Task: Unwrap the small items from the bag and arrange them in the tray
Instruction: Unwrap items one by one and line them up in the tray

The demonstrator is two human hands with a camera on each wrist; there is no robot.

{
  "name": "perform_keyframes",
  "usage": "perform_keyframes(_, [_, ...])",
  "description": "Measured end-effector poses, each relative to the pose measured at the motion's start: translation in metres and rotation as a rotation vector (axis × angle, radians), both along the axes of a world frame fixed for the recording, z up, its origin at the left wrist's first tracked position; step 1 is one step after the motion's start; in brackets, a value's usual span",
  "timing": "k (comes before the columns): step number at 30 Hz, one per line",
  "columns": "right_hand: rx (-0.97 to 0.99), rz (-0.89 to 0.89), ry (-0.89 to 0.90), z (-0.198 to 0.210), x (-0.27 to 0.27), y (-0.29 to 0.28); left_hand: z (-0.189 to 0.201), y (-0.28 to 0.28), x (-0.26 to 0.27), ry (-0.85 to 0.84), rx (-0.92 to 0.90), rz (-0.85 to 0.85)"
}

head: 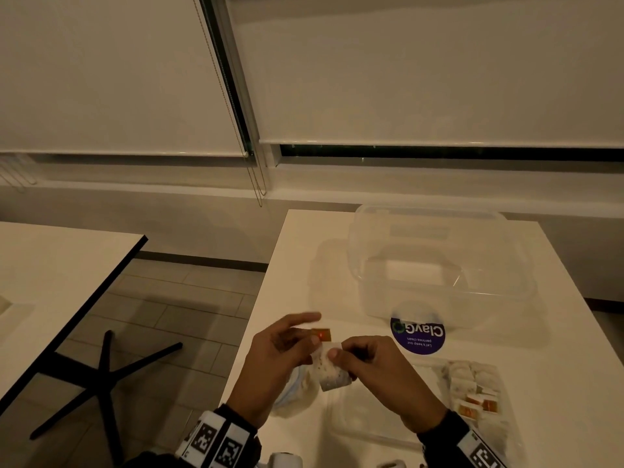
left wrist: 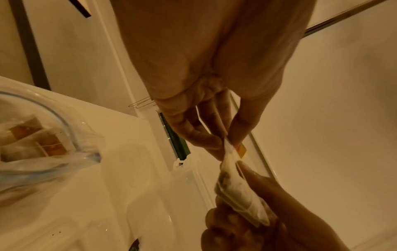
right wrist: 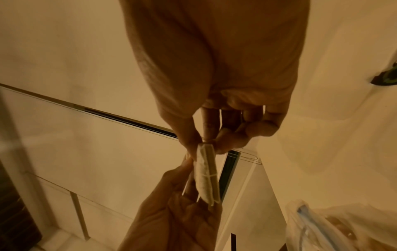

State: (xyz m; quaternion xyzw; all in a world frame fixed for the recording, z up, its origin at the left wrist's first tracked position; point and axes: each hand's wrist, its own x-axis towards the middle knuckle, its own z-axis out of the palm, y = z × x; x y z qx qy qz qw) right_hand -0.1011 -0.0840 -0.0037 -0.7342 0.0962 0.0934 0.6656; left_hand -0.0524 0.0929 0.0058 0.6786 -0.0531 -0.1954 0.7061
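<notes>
Above the white table [head: 557,336], our right hand [head: 381,369] pinches the small white paper tea bag [head: 332,373]; our left hand [head: 280,356] pinches its orange tag [head: 322,334]; light, soft, tearable (we judge), best gripped at the folded edge.

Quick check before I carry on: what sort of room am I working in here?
Probably an office pantry or break room. The round sticker on the white table asks to keep pantries clean, roller blinds cover the windows, and tea bags fill the clear tray.
</notes>
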Motion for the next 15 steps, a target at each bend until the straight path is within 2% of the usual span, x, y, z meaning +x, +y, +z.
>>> perform_keyframes(7, [0.06, -0.041, 0.001, -0.002, 0.002, 0.001, 0.002, -0.003, -0.002, -0.082, -0.044, 0.041])
perform_keyframes(15, [0.084, -0.029, 0.012, 0.006, 0.002, -0.004, -0.006, 0.007, -0.004, -0.234, 0.149, -0.091])
